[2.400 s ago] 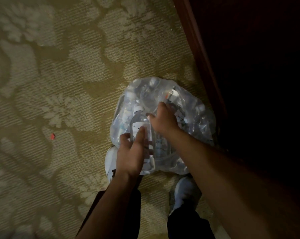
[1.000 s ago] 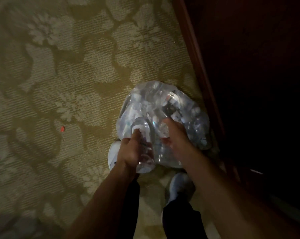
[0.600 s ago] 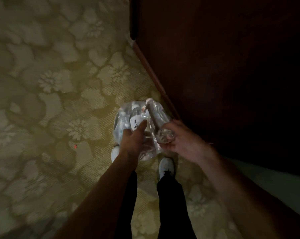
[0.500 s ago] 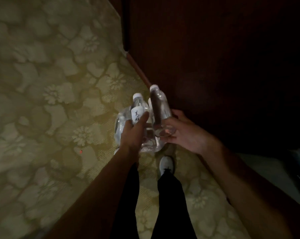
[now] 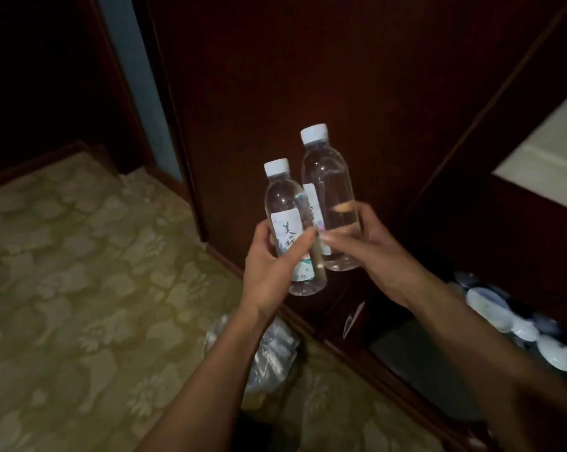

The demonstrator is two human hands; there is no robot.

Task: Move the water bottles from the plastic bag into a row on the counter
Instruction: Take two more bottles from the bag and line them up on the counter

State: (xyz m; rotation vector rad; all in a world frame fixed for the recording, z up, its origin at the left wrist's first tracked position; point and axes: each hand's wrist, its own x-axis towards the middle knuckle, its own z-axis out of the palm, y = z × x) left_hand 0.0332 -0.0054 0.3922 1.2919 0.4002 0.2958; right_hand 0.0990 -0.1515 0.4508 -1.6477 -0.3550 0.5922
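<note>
Two bottles held up in front of a dark wooden cabinet (image 5: 275, 76), one in each hand. Left hand (image 5: 272, 265) wrapped around the lower body of the left bottle (image 5: 287, 223), thumb lying across its white label, fingers curled behind. Right hand (image 5: 370, 246) gripping the right bottle (image 5: 327, 190) low on its body, thumb across the front, one fingertip seen through the clear plastic. Both bottles roughly upright, white caps on top, sides touching or nearly so between the hands; right one held a little higher. Below the left forearm, on the patterned carpet (image 5: 79, 288), the plastic bag (image 5: 272, 350), crumpled, contents too blurred to make out. Below the right forearm, some pale rounded items (image 5: 517, 324) in a dark recess, unclear what.
</note>
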